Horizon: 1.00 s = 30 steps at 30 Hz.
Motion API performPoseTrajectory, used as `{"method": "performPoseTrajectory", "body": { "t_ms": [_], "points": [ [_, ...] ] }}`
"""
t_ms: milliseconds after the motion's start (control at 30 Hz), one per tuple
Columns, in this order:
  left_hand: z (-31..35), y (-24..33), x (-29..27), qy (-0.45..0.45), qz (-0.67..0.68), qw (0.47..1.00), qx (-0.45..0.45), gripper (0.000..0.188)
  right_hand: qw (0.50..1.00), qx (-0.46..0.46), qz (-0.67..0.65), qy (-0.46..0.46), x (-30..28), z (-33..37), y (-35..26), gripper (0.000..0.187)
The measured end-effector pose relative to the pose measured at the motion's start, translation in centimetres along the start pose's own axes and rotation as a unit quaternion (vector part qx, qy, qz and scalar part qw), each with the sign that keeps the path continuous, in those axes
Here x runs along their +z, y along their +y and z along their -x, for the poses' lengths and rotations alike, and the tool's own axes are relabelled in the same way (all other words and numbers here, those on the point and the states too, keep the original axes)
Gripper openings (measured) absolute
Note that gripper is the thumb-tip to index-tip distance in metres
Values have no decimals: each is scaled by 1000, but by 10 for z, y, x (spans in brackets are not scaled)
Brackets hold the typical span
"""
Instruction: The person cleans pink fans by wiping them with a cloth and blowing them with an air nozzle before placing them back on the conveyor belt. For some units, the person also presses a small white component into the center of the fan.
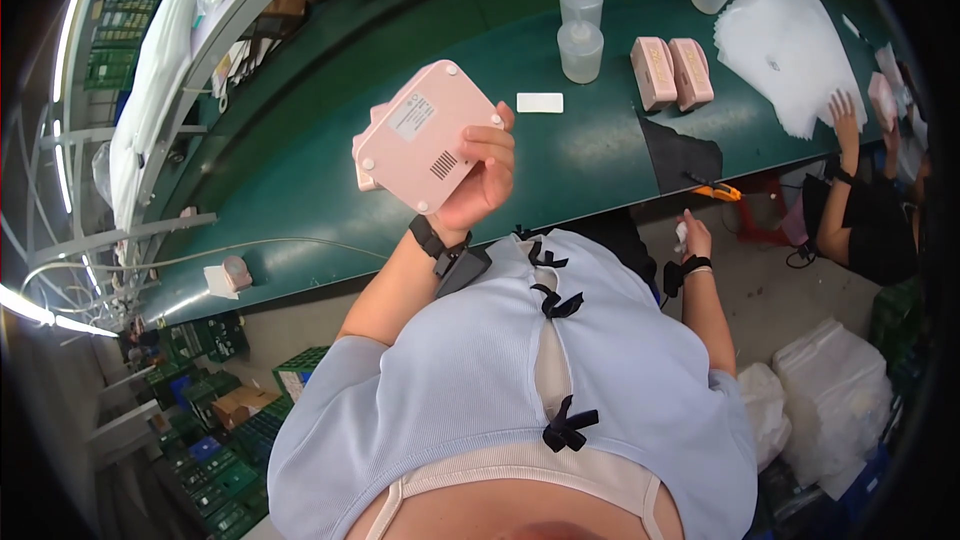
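- Step in hand, judged to be a check of the underside: the pink device [432,125] was best gripped by its edges and tilted gently, with the label [410,118] and vent slots [443,164] left uncovered.
- Left hand [487,165]: wrapped partway around the device's right-hand side, fingers laid on the underside; the device was held raised above the green bench [290,210].
- Right hand [698,237]: lowered beside the bench's near edge, fingers curled around a small white object [682,232], whose kind could not be told.
- Farther, on the bench: a white card [540,102], two pink boxes [655,75] and two translucent bottles [580,52] were seen, none being touched.
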<state>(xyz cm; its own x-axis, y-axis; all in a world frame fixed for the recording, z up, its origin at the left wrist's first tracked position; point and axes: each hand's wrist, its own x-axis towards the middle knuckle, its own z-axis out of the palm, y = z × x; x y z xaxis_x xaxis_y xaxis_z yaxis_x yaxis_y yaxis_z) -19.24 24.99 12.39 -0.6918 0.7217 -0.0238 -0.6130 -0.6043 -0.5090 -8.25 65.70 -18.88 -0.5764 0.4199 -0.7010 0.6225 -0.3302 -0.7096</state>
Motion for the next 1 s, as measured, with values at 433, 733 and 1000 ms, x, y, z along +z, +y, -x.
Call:
{"method": "performPoseTrajectory", "body": {
  "t_ms": [433, 733, 1000],
  "points": [
    [14, 6, -14, 32, 103, 994, 0, 38, 994, -12, -67, -87, 3, -34, -19, 26],
    [72, 23, -18, 43, 132, 990, 36, 40, 900, -414, 108, -87, 45, 110, -147, 13],
    [137, 42, -32, 8, 154, 984, 86, 46, 559, -522, 419, -489, 178, 263, -209, 26]
  ]
}}
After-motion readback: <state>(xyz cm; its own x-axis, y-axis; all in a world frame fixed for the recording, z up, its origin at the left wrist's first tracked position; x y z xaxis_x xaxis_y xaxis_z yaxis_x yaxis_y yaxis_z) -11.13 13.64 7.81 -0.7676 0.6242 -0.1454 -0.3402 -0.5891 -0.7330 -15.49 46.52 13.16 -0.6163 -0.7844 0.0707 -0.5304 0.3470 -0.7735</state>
